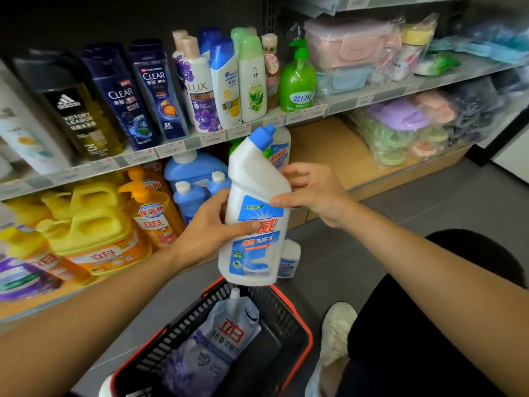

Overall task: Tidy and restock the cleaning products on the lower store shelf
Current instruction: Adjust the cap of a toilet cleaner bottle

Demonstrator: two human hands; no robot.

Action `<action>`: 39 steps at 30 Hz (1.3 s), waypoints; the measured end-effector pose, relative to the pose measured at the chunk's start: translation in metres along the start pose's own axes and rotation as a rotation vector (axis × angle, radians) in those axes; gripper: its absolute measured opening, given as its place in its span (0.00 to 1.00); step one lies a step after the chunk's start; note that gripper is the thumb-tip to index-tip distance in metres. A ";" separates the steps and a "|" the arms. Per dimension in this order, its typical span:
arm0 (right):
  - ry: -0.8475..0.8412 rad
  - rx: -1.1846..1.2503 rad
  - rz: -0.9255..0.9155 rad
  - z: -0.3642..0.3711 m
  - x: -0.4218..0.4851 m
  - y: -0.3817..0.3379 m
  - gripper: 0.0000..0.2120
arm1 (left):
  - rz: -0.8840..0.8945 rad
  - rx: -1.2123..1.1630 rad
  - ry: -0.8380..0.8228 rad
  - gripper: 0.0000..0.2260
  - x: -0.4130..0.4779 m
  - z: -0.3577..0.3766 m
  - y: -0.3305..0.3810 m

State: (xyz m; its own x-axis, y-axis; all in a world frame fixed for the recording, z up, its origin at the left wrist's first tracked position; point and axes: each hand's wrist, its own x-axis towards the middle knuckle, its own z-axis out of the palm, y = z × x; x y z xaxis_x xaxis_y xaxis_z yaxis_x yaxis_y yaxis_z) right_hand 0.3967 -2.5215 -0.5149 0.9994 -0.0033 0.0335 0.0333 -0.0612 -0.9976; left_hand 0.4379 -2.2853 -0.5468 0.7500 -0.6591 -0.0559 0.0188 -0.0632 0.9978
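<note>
Bright, even indoor light falls from above, w/ soft shadow under the upper shelf edge [200,140] and a dark back panel top left; there's sheen on the dark shampoo bottles [120,101] and white glare on the plastic-wrapped boxes [349,44]. Centre is sharpest, e.g. the white bottle [257,253] has a mostly legible label, but the yellow jugs [91,224] at left and the wrapped goods far right smear into blur. Wide-angle lens bows the shelf lines and stretches everything twd. the corners; the basket [274,308] at bottom is dim inside.
</note>
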 end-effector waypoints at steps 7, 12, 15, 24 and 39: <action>-0.058 -0.017 0.011 0.042 -0.014 0.025 0.27 | -0.012 0.159 0.068 0.23 -0.042 -0.023 -0.008; -0.038 -0.185 -0.043 0.054 -0.021 0.032 0.24 | 0.069 0.433 0.211 0.22 -0.062 -0.025 -0.018; 0.024 -0.182 -0.076 0.058 -0.025 0.031 0.16 | 0.119 0.694 0.306 0.24 -0.067 -0.026 -0.024; 0.023 0.020 0.027 0.069 -0.031 0.033 0.08 | 0.335 1.213 0.273 0.32 -0.067 -0.035 -0.040; 0.073 0.043 0.168 0.075 -0.027 0.037 0.17 | 0.288 1.282 0.186 0.32 -0.058 -0.039 -0.036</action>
State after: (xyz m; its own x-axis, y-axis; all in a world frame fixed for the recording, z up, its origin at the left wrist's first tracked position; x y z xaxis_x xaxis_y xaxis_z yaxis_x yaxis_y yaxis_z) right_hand 0.3712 -2.4487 -0.5572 0.9880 -0.0823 -0.1306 -0.1319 -0.0107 -0.9912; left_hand 0.4193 -2.2152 -0.5780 0.7028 -0.6628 0.2585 -0.7111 -0.6650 0.2282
